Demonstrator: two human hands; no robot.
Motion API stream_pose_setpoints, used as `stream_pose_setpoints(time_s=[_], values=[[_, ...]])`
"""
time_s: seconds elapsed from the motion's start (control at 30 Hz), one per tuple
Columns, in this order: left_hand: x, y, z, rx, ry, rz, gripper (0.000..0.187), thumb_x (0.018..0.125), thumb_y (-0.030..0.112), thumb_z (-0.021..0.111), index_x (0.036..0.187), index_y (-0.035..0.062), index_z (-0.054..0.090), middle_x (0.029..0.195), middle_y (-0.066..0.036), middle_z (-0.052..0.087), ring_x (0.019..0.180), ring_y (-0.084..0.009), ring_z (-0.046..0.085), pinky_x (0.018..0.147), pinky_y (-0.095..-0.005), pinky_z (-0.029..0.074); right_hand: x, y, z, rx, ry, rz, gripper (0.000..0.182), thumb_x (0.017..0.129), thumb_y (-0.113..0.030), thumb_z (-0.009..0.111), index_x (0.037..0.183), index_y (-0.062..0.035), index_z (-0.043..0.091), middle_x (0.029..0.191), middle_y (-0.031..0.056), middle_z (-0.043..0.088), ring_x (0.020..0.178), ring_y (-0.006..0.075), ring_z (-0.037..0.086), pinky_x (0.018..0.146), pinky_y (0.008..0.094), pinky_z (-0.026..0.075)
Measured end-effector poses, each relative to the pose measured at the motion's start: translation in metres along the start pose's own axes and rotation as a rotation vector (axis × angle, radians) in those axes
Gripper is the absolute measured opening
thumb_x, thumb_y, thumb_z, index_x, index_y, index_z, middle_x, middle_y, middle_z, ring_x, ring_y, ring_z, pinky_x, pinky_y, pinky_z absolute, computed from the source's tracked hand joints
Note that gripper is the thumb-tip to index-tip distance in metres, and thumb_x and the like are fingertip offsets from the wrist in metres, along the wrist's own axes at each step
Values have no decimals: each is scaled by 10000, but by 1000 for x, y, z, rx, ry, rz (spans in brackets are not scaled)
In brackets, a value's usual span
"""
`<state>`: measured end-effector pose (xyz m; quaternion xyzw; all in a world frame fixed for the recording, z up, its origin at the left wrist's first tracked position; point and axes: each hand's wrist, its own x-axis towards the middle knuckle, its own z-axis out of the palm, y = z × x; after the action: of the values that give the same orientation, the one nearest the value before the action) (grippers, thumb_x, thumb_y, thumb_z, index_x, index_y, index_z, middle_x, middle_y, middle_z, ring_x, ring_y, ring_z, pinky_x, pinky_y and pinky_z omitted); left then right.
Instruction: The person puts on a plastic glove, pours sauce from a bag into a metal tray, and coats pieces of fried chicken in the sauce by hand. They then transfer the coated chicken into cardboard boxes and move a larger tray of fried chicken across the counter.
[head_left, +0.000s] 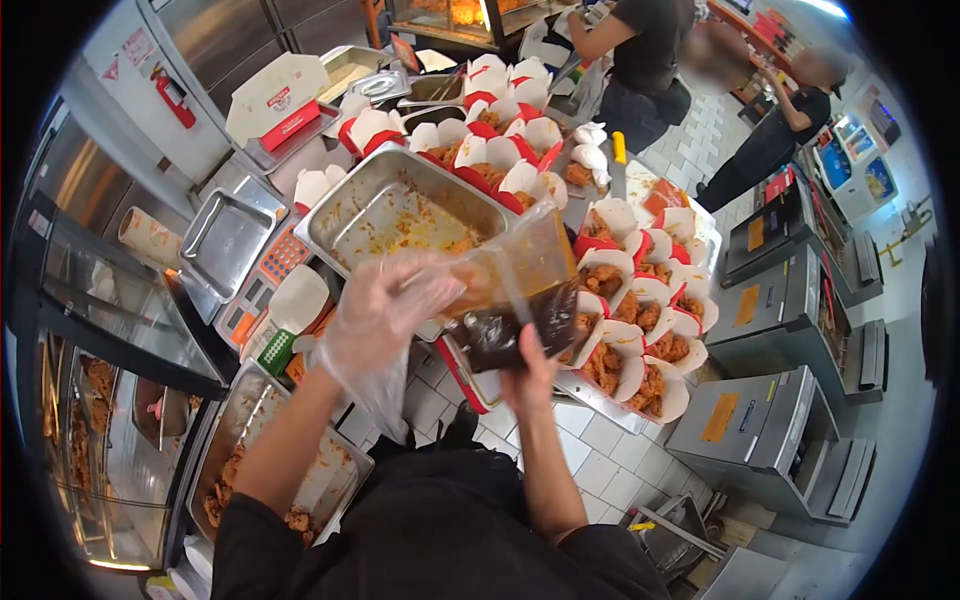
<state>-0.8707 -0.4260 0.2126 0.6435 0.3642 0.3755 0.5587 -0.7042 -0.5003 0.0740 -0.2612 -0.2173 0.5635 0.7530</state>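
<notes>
My left hand (pixel 385 305), in a loose clear plastic glove, has its fingers curled at the left edge of a clear plastic container of dark brown sauce (pixel 490 330). My bare right hand (pixel 530 375) grips the container's lower right side, thumb up against its wall. The container is tilted, and its upper walls are smeared with orange-brown sauce. Just behind it stands a deep steel pan (pixel 350 210) with sauce residue on its bottom. To the right, several red-and-white paper boxes (pixel 630 365) stand with open flaps, filled with fried chicken pieces (pixel 605 370).
A yellow-handled knife (pixel 619 160) lies beyond the boxes. At left are a small steel tray (pixel 225 240), an orange-keyed calculator (pixel 283 257) and a glass display case (pixel 110 420). A steel pan with chicken (pixel 290 450) sits lower left. Two people stand at the back right.
</notes>
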Motion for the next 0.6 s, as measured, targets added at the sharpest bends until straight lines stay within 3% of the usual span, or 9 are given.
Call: stream_pose_setpoints(time_s=[0.1, 0.17, 0.2, 0.27, 0.33, 0.4, 0.5, 0.6], values=[[49, -14, -29, -172, -80, -131, 267, 930, 196, 644, 1084, -20, 674, 1028, -81, 713, 907, -142, 671, 804, -317, 529, 19, -20, -8, -397, 212, -175, 552, 907, -139, 675, 1387, -29, 424, 1309, 87, 525, 1174, 208, 519, 1012, 370, 427], [80, -49, -48, 710, -367, 425, 207, 914, 139, 660, 1031, -30, 678, 975, -106, 718, 907, -168, 681, 846, -326, 535, 30, -25, -12, -457, 242, -213, 495, 918, -128, 672, 1352, -11, 464, 1283, 80, 545, 1158, 184, 516, 1010, 336, 406], [85, -59, -50, 701, -354, 417, 207, 914, 139, 660, 1031, -30, 678, 975, -106, 718, 907, -168, 681, 846, -326, 535, 35, -24, -12, -461, 286, -227, 450, 912, -128, 687, 1304, 7, 515, 1244, 72, 573, 1122, 164, 529, 997, 313, 399], [91, -66, -45, 78, -283, 87, 239, 893, 208, 693, 965, -19, 690, 937, -103, 723, 889, -158, 681, 847, -320, 532, 37, -27, 0, -457, 270, -232, 428, 915, -112, 681, 1294, 9, 522, 1232, 80, 582, 1104, 161, 541, 989, 305, 404], [94, -78, -52, 75, -273, 18, 210, 890, 190, 690, 931, -16, 695, 920, -95, 726, 880, -154, 679, 851, -323, 530, 38, -25, 2, -506, 284, -247, 415, 919, -110, 677, 1285, 11, 526, 1227, 87, 585, 1097, 159, 545, 989, 304, 405], [101, -99, -59, 40, -330, 126, 173, 876, 190, 665, 870, 25, 719, 846, -41, 724, 825, -132, 652, 823, -288, 501, 38, -20, -9, -575, 287, -256, 405, 921, -117, 675, 1274, 15, 526, 1219, 92, 586, 1090, 163, 547, 993, 310, 404], [107, -102, -65, 94, -371, 39, 185, 879, 160, 683, 926, -19, 693, 916, -93, 730, 886, -154, 675, 865, -305, 511, 42, -14, -13, -701, 355, -354, 398, 926, -135, 676, 1256, 28, 525, 1210, 97, 585, 1068, 165, 552, 978, 308, 411], [117, -116, -65, 98, -374, -33, 210, 879, 194, 689, 940, -7, 700, 910, -79, 734, 890, -148, 673, 866, -293, 503, 45, -14, -13, -677, 382, -316, 411, 927, -144, 679, 1262, 29, 516, 1212, 99, 580, 1063, 160, 553, 960, 292, 420]])
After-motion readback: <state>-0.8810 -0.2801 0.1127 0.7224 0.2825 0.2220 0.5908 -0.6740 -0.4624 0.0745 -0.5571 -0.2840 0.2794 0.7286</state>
